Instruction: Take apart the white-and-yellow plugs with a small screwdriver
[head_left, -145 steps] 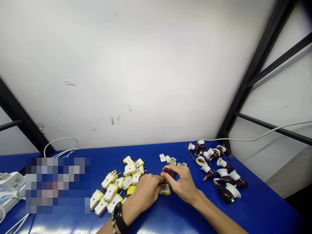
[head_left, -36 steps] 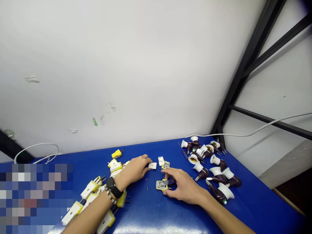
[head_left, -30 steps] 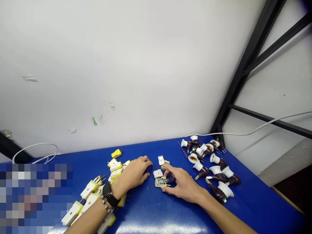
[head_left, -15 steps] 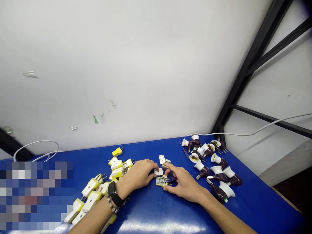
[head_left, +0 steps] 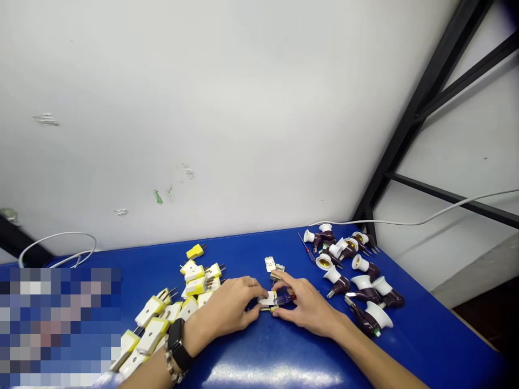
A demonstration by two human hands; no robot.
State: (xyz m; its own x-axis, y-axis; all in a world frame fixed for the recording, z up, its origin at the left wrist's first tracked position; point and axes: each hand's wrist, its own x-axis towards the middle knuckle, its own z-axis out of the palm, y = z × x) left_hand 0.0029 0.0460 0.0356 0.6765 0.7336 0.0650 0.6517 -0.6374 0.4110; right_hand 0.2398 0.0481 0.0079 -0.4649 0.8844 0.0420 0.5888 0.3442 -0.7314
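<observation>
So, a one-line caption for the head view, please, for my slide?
Left hand and right hand hold a white-and-yellow plug on a blue table.

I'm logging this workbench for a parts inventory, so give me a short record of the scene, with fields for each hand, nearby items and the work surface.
Left hand: fingers on the white plug cover
Right hand: beside the translucent purple tool handle, at the plug's right end
Nearby left: white-and-yellow plugs
Nearby right: maroon-and-white lamp holders
Surface: blue table
</observation>
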